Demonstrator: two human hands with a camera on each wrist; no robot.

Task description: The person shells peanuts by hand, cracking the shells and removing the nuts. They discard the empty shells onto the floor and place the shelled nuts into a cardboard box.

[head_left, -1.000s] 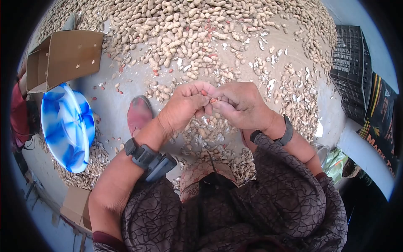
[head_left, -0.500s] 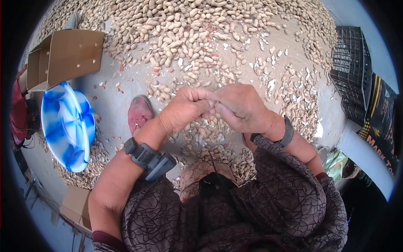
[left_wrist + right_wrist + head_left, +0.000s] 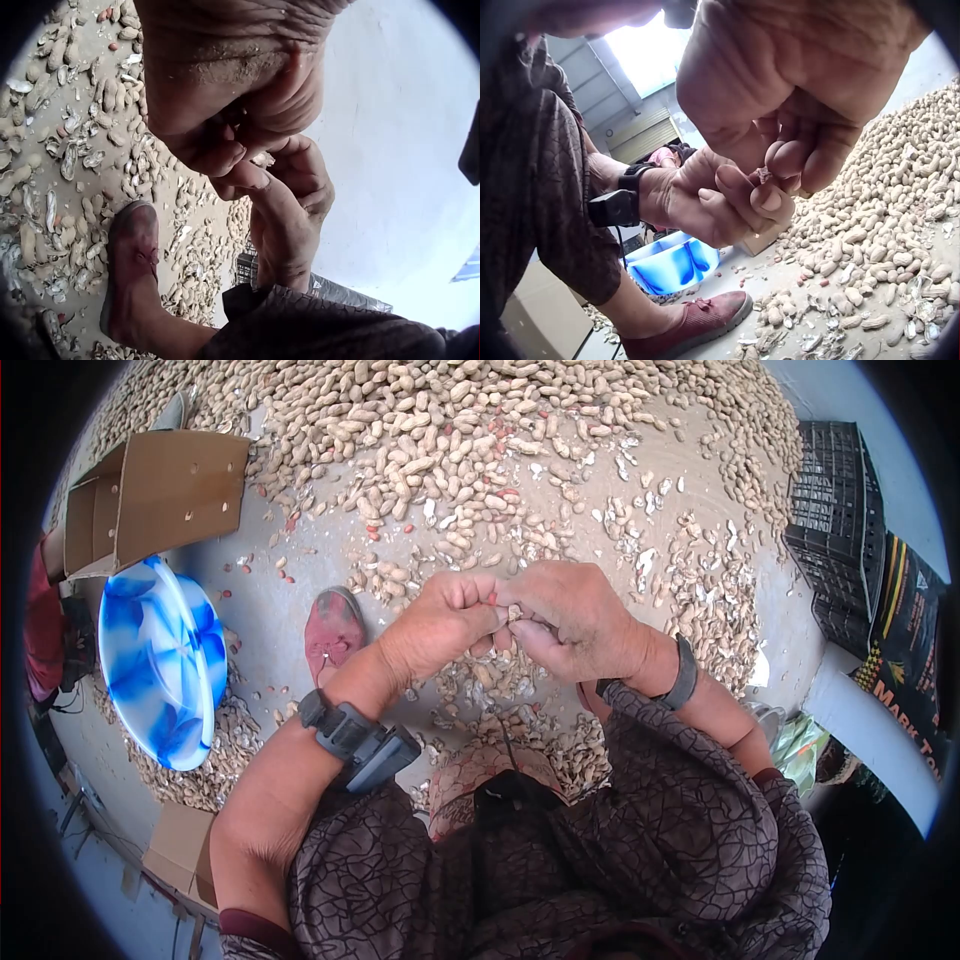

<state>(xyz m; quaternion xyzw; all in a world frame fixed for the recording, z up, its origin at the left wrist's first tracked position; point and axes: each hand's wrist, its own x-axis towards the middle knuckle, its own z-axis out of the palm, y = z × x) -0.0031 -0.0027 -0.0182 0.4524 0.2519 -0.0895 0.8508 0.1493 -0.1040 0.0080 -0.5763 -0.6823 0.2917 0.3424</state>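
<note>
My two hands meet fingertip to fingertip over the floor. The left hand (image 3: pixel 445 620) has its fingers curled, with a red peanut kernel (image 3: pixel 492 598) peeking out at its fingertips. A small piece of peanut shell (image 3: pixel 515 613) is pinched between thumb and fingers of the right hand (image 3: pixel 580 618). In the left wrist view the pale shell (image 3: pixel 262 159) shows where the hands join. The right wrist view has the curled fingers of both hands crowded together, mostly hiding what they hold. Broken shells (image 3: pixel 490 675) lie beneath the hands.
A large heap of unshelled peanuts (image 3: pixel 430 420) spreads ahead. On the left are a blue-and-white basin (image 3: pixel 150 670) and a cardboard box (image 3: pixel 180 490); a black crate (image 3: pixel 840 530) stands on the right. A red shoe (image 3: pixel 334 630) is beside the left hand.
The opened peanut with its kernel showing at the right fingertips is gone from sight; a bit of shell shows there now. The hands have drawn closer together, working at the fingertips.
</note>
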